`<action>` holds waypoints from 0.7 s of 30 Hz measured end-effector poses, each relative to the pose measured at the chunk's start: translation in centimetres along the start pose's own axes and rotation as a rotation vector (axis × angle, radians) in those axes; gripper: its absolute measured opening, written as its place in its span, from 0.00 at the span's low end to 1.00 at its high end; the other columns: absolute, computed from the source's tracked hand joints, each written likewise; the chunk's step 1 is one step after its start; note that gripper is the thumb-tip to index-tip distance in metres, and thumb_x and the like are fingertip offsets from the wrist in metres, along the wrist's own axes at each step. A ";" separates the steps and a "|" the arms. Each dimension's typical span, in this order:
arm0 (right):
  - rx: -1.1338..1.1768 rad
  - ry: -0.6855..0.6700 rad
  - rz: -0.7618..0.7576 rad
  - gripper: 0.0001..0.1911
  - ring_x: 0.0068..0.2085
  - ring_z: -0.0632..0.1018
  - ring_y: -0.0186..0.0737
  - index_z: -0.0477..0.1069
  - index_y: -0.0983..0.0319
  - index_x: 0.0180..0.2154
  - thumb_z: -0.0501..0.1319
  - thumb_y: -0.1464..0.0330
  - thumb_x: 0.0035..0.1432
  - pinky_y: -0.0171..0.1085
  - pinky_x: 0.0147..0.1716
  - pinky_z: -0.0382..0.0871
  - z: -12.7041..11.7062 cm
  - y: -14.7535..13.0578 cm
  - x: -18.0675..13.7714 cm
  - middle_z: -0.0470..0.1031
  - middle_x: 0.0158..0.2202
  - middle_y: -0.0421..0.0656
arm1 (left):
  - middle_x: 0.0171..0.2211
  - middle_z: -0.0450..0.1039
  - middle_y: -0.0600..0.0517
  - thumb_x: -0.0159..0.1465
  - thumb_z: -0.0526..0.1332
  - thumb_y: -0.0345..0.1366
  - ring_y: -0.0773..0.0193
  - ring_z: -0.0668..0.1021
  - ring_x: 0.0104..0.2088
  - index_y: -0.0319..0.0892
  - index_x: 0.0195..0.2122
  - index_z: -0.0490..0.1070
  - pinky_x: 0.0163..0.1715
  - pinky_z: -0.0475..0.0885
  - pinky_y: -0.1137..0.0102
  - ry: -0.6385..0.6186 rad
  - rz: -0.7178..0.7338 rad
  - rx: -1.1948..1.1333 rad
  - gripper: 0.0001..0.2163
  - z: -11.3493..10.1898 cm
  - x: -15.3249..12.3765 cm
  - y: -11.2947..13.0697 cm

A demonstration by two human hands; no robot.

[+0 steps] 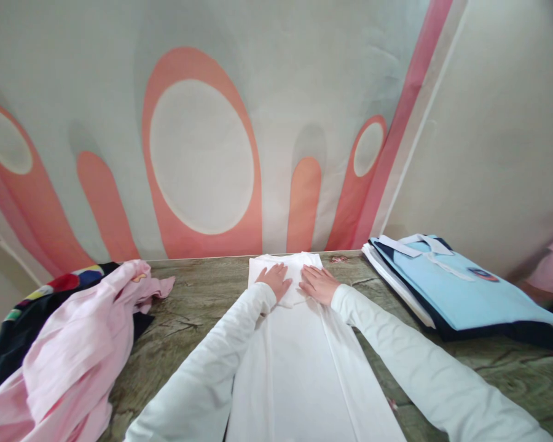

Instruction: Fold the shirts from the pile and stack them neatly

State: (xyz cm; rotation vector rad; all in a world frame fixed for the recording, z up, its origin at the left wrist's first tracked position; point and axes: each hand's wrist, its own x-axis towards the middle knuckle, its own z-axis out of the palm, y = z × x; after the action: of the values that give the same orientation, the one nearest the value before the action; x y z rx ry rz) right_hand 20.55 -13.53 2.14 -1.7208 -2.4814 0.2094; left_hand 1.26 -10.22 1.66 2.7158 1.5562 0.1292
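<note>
On the wood-grain bench (191,301) before a coral-patterned wall (276,116), we see pink clothing (80,337) left of the white garment (304,362), our left hand (274,281) and right hand (320,285) flat on its far end, fingers (279,271) spread, and right of it a blue garment (479,301), its badge (483,274) unreadable.

The camera sat on the person's head. It looked forward and down, from close by, over the table (198,301) to the wall (286,80) behind.
</note>
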 end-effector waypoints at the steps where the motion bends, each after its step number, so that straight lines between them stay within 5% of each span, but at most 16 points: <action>1: 0.005 -0.026 0.006 0.32 0.62 0.46 0.43 0.46 0.63 0.60 0.40 0.53 0.60 0.49 0.57 0.40 0.2 0.2 0.1 0.43 0.63 0.46 | 0.61 0.46 0.48 0.63 0.43 0.47 0.58 0.52 0.60 0.42 0.58 0.51 0.55 0.50 0.56 0.010 0.024 -0.010 0.24 0.4 -0.1 0.4; 9: 0.026 -0.066 0.007 0.35 0.62 0.44 0.43 0.43 0.62 0.61 0.39 0.50 0.58 0.50 0.56 0.40 0.7 0.6 0.0 0.40 0.63 0.44 | 0.62 0.42 0.49 0.63 0.38 0.51 0.59 0.49 0.61 0.41 0.60 0.48 0.56 0.48 0.56 0.014 0.039 -0.012 0.28 1.3 -0.5 0.8; 16: 0.130 0.180 -0.073 0.21 0.51 0.67 0.41 0.67 0.61 0.48 0.56 0.61 0.53 0.37 0.50 0.56 -0.5 3.2 2.2 0.68 0.49 0.46 | 0.62 0.41 0.49 0.61 0.39 0.56 0.56 0.48 0.61 0.43 0.60 0.48 0.56 0.47 0.55 0.034 0.066 -0.011 0.31 1.4 -1.1 1.0; 21: 0.164 0.360 0.017 0.14 0.46 0.69 0.40 0.71 0.63 0.44 0.53 0.69 0.57 0.38 0.48 0.56 -0.3 5.0 6.1 0.70 0.44 0.48 | 0.62 0.40 0.49 0.61 0.38 0.56 0.57 0.48 0.61 0.43 0.60 0.48 0.56 0.47 0.55 0.028 0.061 0.001 0.31 1.4 -1.1 1.0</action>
State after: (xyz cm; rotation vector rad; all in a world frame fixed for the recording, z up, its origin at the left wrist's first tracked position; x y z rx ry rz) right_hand 23.08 -6.06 1.67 -1.5563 -2.1305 0.0902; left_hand 1.65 -11.63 0.26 2.7752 1.4810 0.1677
